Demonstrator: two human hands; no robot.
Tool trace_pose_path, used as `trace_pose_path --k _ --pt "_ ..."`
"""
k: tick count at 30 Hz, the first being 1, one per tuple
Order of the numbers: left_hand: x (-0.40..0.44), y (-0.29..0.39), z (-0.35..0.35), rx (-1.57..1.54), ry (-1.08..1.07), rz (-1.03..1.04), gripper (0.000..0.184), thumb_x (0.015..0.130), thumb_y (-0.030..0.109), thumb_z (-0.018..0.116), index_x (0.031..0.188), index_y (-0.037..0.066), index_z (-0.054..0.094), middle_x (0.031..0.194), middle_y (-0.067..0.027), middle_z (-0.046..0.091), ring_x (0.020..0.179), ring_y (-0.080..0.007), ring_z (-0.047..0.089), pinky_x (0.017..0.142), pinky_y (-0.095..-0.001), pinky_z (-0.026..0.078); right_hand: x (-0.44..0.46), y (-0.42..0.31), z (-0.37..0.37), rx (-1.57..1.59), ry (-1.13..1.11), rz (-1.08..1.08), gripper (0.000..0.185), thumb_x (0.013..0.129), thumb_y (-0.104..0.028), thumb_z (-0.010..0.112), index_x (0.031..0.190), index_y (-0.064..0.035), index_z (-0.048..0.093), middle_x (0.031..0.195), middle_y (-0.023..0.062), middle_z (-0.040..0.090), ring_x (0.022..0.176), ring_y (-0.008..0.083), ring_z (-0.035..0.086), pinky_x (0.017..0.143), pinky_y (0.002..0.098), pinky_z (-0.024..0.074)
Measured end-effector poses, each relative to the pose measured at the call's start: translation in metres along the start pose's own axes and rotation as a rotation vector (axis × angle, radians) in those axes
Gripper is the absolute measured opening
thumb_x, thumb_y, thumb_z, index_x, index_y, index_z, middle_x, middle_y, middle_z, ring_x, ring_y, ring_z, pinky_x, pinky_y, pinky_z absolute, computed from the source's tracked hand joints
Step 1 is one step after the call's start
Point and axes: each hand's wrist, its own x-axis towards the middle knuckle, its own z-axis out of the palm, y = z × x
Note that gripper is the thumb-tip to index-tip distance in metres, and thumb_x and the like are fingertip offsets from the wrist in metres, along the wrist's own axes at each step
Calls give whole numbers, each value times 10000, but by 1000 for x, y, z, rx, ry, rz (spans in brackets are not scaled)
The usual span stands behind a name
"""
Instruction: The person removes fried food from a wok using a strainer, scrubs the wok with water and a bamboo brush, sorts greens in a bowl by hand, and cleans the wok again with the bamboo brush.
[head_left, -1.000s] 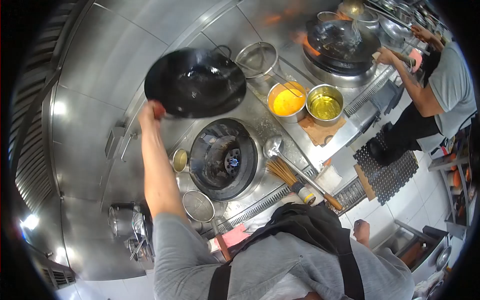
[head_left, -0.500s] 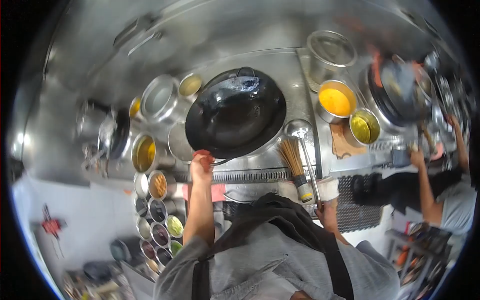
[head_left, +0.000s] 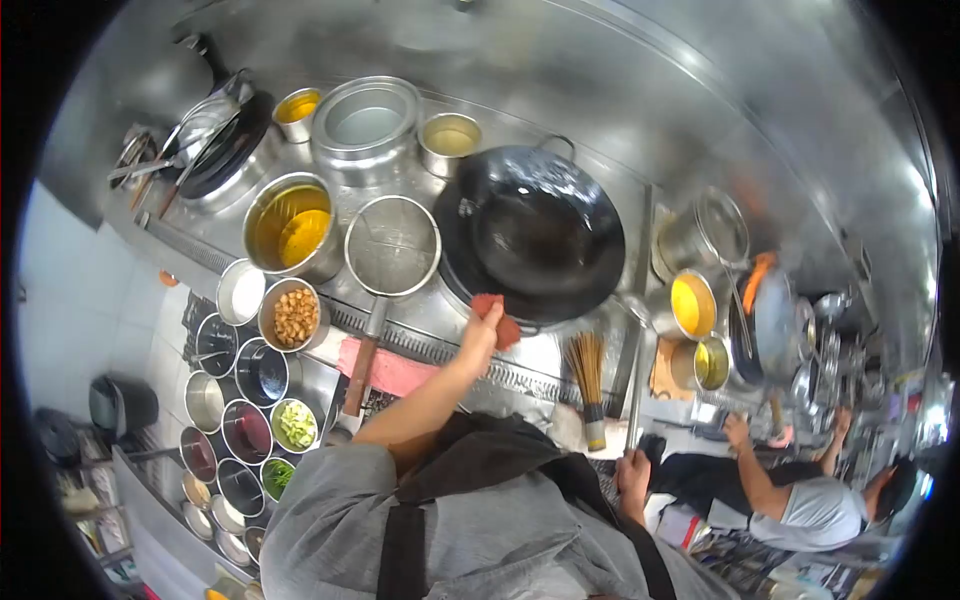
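A large black wok (head_left: 530, 235) rests on the burner in the middle of the counter. My left hand (head_left: 483, 335) is closed on a red cloth (head_left: 504, 325) at the wok's near edge, over its handle. Lower right, my right hand (head_left: 632, 472) is wrapped round the handle of a long ladle (head_left: 636, 400), whose bowl end lies near the wok's right rim. A bamboo brush (head_left: 587, 380) lies between the hands. Left of the wok sits a round mesh strainer (head_left: 393, 245) with a wooden handle.
Pots of orange liquid (head_left: 693, 304) and yellow oil (head_left: 711, 364) stand at right, a pot of oil (head_left: 290, 225) at left. Several ingredient containers (head_left: 248, 430) fill the lower left. Another person (head_left: 815, 510) works at a wok at far right.
The wok has come down from the air onto the burner. My right hand, empty-looking earlier, has taken hold of the ladle. The view has swung left, showing more containers.
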Motion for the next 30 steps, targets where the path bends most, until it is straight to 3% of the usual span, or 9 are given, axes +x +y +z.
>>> trace_pose_path --k 3,6,11,14,16,18,20,24,30 --pt "14 -34 -39 56 273 403 505 943 335 585 1335 69 411 1079 -129 618 854 -241 643 730 -372 521 -34 -63 36 346 19 91 83 859 -81 562 833 -7 533 572 20 491 387 99 455 340 266 359" --pt "-21 -18 -93 440 343 407 669 898 322 619 1414 32 308 1121 -195 619 941 -330 644 843 -411 497 -51 -134 70 246 39 -104 146 836 -94 633 895 -24 520 566 20 477 362 108 436 332 274 350" --pt "-73 -41 -189 1019 292 320 788 820 231 634 1472 74 221 1128 -300 601 1029 -464 591 871 -483 485 -4 -205 104 363 -158 -269 184 801 -104 620 940 -9 544 589 63 535 440 158 523 402 303 410" --pt "-82 -38 -201 1056 208 344 808 790 219 650 1471 95 234 1151 -295 596 1013 -463 595 868 -500 485 43 -294 118 -266 -144 -468 224 769 -116 615 953 2 565 674 164 610 591 257 609 573 396 470" --pt "-76 -39 -199 1047 252 390 813 776 221 659 1466 96 248 1155 -283 599 1003 -454 604 862 -502 489 65 -367 144 -442 -101 -812 374 762 -129 629 1114 -14 576 764 232 634 687 358 647 641 438 500" --pt "-75 -41 -201 1039 306 435 818 761 223 667 1461 96 263 1160 -272 603 992 -444 613 856 -504 492 109 -406 184 -573 -163 -897 384 762 -94 600 1135 -13 562 907 288 629 888 463 599 762 507 476" --pt "-73 -37 -203 1013 259 352 798 749 236 678 1442 99 308 1164 -245 610 979 -422 625 850 -495 502 129 -440 226 -747 -136 -1048 248 760 -83 603 992 0 572 874 268 638 900 446 605 786 523 475" --pt "-77 -37 -209 928 297 405 760 744 259 679 1416 97 364 1164 -229 617 990 -394 633 858 -463 516 161 -474 277 -908 -246 -1013 289 735 -88 678 983 12 568 887 273 635 921 450 604 778 514 475" --pt "-76 -45 -215 872 351 393 748 746 311 685 1403 107 393 1043 -220 649 920 -390 649 809 -462 529 147 -495 308 -843 -147 -1135 248 776 -96 602 991 14 548 820 269 635 848 464 611 749 531 476"
